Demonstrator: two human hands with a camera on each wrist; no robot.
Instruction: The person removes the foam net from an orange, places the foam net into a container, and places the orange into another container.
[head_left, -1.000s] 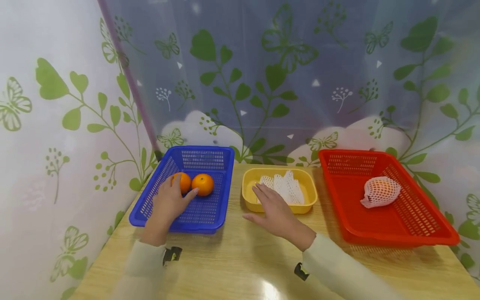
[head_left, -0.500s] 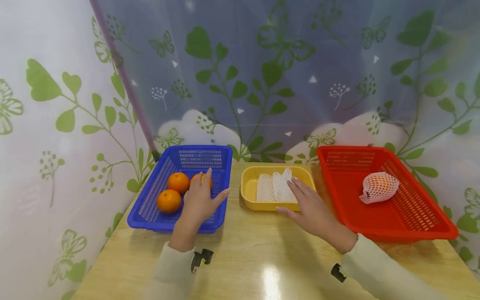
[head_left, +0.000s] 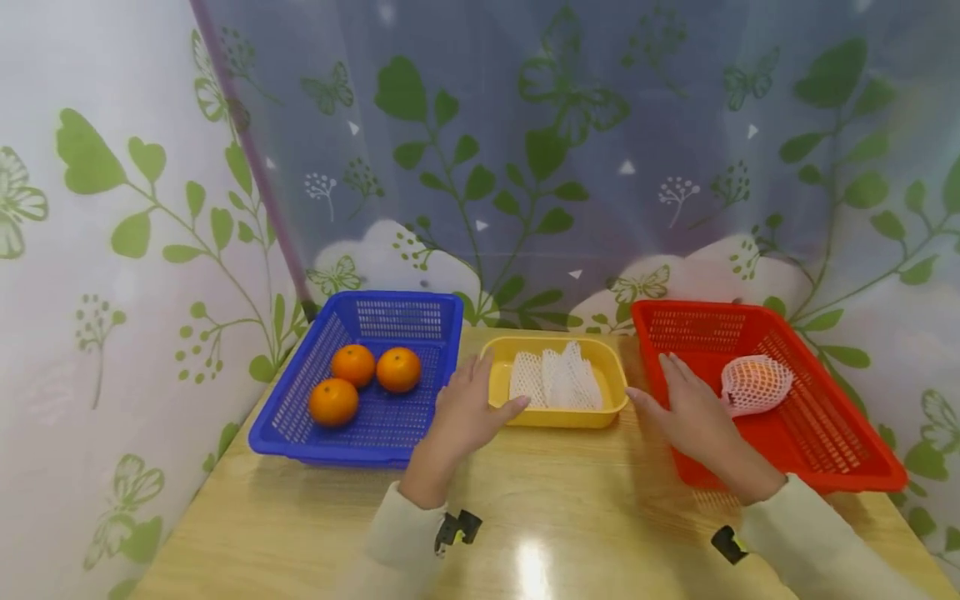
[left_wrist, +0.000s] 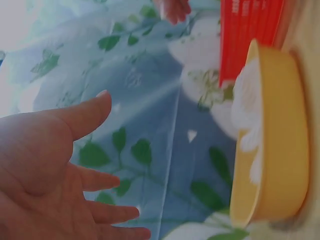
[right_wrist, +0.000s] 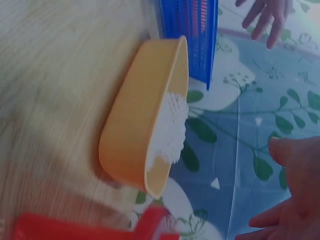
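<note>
My left hand hovers with spread fingers between the blue basket and the yellow bin, holding nothing; its fingertips overlap the bin's left end in the head view. White foam net sleeves lie in the bin, also seen in both wrist views. My right hand, fingers extended and nothing in it, is over the left side of the red basket. One orange in a foam net sleeve lies in that basket. Three bare oranges sit in the blue basket.
All three containers stand in a row on a wooden table. Behind them hangs a curtain with leaf and butterfly prints, and a similar one covers the left side.
My left hand has moved right, out of the blue basket, uncovering all the oranges. My right hand has gone from the yellow bin rightward to the red basket. Neither carries anything.
</note>
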